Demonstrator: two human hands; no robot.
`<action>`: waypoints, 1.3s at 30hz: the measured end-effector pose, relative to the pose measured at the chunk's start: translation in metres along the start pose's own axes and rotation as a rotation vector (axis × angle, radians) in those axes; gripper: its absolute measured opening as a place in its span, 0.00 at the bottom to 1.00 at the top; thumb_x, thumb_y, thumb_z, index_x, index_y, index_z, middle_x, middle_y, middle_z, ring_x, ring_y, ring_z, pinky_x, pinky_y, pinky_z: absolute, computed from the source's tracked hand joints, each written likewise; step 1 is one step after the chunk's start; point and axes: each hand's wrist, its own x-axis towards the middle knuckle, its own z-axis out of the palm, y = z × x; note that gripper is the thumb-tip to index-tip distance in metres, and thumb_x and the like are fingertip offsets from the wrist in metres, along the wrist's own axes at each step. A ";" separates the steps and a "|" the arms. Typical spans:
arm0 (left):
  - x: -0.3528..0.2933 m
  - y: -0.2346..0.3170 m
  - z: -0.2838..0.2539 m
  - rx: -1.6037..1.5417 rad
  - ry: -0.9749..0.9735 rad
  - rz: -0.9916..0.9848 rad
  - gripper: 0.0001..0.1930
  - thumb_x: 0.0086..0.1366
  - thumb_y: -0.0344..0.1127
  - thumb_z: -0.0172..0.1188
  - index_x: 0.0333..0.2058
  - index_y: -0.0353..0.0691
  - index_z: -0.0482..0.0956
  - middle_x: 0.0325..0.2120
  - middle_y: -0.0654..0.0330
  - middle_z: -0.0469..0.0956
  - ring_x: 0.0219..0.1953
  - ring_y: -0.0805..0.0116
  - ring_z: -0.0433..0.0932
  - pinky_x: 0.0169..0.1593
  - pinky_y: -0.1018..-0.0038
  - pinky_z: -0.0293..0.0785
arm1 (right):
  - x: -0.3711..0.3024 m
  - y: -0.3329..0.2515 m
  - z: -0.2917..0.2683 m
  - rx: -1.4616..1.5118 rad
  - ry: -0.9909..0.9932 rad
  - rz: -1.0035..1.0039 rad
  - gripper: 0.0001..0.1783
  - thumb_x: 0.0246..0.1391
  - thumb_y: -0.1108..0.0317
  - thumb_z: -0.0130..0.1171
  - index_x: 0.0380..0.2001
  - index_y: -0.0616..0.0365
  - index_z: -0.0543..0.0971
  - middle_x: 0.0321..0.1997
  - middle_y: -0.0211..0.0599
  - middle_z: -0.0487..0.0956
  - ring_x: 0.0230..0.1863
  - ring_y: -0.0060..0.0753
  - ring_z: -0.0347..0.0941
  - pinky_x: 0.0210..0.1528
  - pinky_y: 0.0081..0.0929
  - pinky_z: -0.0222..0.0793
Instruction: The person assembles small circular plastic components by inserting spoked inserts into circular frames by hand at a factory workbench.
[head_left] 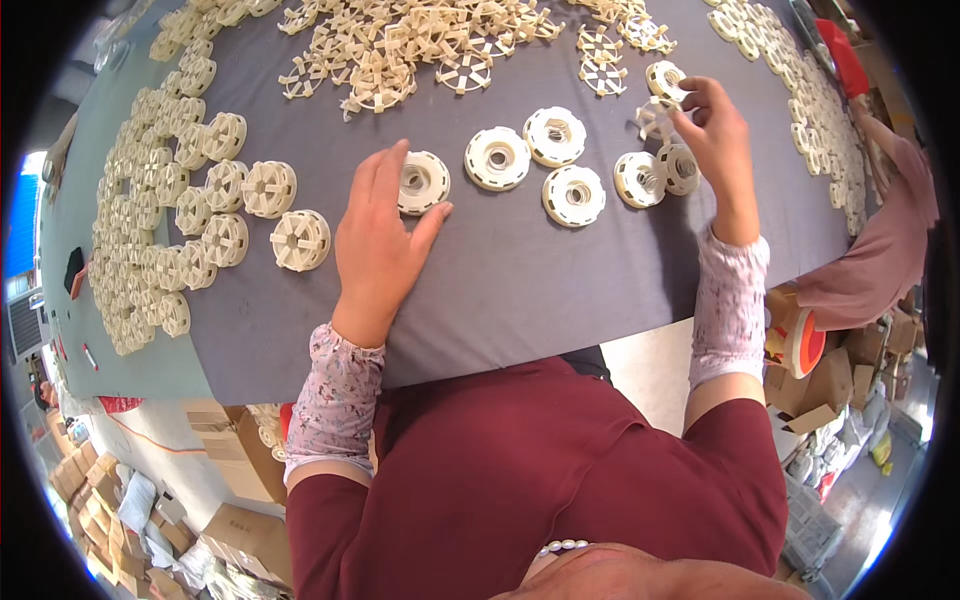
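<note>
My left hand (382, 240) curves around a round cream plastic housing (432, 183) with a coil spring in its middle. The fingers lie along its left side, and the thumb meets its lower right edge. My right hand (718, 135) pinches a cream spoked plastic piece (655, 120), its fingertips partly hiding the piece. Just below that piece lie two more housings with springs, one of them (639, 180) partly beside the other (680, 168). Between my hands sit three similar housings, including a lower one (574, 195). Another round part (665, 80) is just above the held piece.
A heap of loose spoked pieces (420, 45) covers the far middle of the grey cloth (480, 310). Round assemblies with spoked tops (300, 240) crowd the left side. Rows of round parts (810, 110) line the right edge. Cardboard boxes (245, 545) stand on the floor below.
</note>
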 end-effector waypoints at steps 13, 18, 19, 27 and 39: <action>-0.072 0.048 -0.018 -0.485 -0.274 -0.158 0.37 0.51 0.32 0.83 0.62 0.42 0.81 0.60 0.58 0.79 0.27 0.78 0.71 0.30 0.78 0.72 | -0.165 -0.051 0.014 0.404 -0.438 -0.489 0.33 0.45 0.70 0.79 0.58 0.55 0.84 0.48 0.40 0.80 0.43 0.42 0.80 0.47 0.36 0.79; -0.080 0.043 -0.016 -0.493 -0.270 -0.211 0.26 0.54 0.29 0.81 0.53 0.41 0.87 0.58 0.57 0.80 0.24 0.81 0.69 0.30 0.80 0.71 | -0.157 -0.055 0.010 0.262 -0.501 -0.353 0.40 0.44 0.70 0.81 0.64 0.58 0.80 0.56 0.42 0.78 0.51 0.43 0.80 0.51 0.36 0.80; -0.080 0.044 -0.016 -0.526 -0.265 -0.204 0.24 0.55 0.27 0.80 0.52 0.41 0.88 0.58 0.57 0.80 0.24 0.81 0.69 0.30 0.80 0.72 | -0.157 -0.054 0.010 0.260 -0.504 -0.353 0.40 0.44 0.70 0.81 0.64 0.58 0.80 0.56 0.42 0.78 0.51 0.43 0.80 0.51 0.36 0.80; -0.081 0.043 -0.017 -0.589 -0.268 -0.189 0.25 0.57 0.25 0.79 0.54 0.40 0.87 0.58 0.56 0.80 0.29 0.80 0.76 0.32 0.83 0.74 | -0.147 -0.068 0.009 0.409 -0.558 -0.313 0.35 0.47 0.70 0.76 0.62 0.56 0.81 0.57 0.41 0.80 0.50 0.41 0.81 0.51 0.35 0.81; -0.086 0.038 -0.022 -0.741 -0.344 -0.356 0.31 0.63 0.25 0.75 0.65 0.36 0.78 0.60 0.54 0.77 0.34 0.81 0.79 0.35 0.82 0.77 | -0.153 -0.126 0.055 0.373 -0.585 -0.601 0.39 0.47 0.72 0.75 0.66 0.57 0.79 0.65 0.42 0.79 0.57 0.48 0.79 0.58 0.39 0.79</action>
